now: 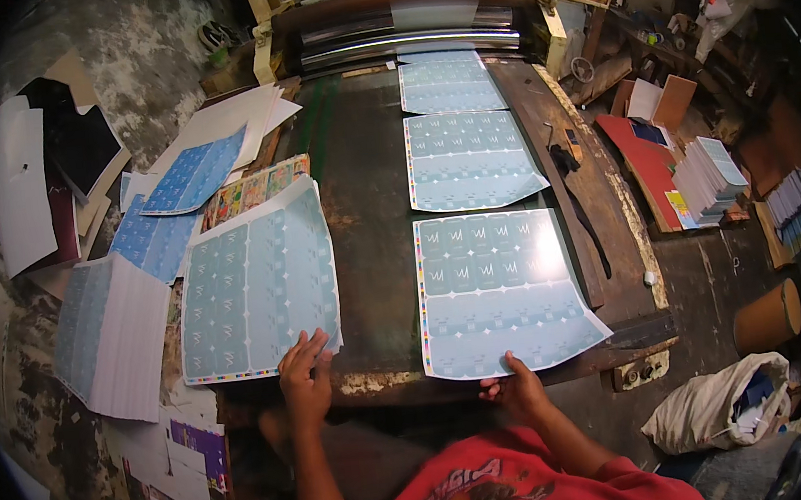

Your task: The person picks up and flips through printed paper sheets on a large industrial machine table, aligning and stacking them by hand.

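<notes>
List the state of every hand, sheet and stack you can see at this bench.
left hand: open, flat on the stack's near edge
right hand: pinching the near edge of the nearest sheet
stack of printed sheets: lying flat, near corner lifted
nearest sheet: flat on the bench, glossy
two farther sheets: flat, in line toward the roller

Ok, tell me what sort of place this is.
Probably a small print or laminating workshop: a roller machine feeds glossy blue printed sheets down a worn table, and stacks of printed sheets lie around.
</notes>
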The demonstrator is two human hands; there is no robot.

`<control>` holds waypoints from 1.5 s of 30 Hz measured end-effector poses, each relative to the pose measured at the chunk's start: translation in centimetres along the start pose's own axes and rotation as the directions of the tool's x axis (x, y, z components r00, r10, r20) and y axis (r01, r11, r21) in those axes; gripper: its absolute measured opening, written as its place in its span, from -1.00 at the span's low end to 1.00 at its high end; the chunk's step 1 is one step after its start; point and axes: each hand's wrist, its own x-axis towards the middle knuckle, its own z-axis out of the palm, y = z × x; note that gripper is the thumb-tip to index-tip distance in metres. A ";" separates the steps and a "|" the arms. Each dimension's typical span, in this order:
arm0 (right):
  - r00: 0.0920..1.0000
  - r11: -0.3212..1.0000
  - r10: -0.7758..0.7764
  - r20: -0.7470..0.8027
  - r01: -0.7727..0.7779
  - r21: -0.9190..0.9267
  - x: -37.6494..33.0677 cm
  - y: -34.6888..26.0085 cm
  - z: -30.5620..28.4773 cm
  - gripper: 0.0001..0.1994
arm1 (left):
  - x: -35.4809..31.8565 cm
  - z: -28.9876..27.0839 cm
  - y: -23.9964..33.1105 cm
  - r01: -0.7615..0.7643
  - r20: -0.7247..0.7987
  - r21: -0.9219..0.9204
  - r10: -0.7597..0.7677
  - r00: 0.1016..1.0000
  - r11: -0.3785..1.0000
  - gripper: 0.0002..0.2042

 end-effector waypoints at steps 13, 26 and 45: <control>0.988 0.980 -0.152 0.022 0.148 0.130 7.3 -3.3 2.2 -0.56 | 2.4 -3.2 -0.7 -0.028 -0.160 -0.972 -0.576 0.802 0.232 -0.50; 0.955 0.984 -0.178 0.239 0.171 0.050 3.5 -5.3 6.6 -0.53 | -0.8 0.3 5.4 -0.134 0.214 -0.311 0.207 0.955 0.941 -0.81; 0.999 0.979 -0.029 0.020 0.032 -0.199 -4.7 4.2 -3.2 -0.54 | -0.2 0.6 -0.3 -0.148 0.158 0.307 0.103 0.982 0.940 -0.48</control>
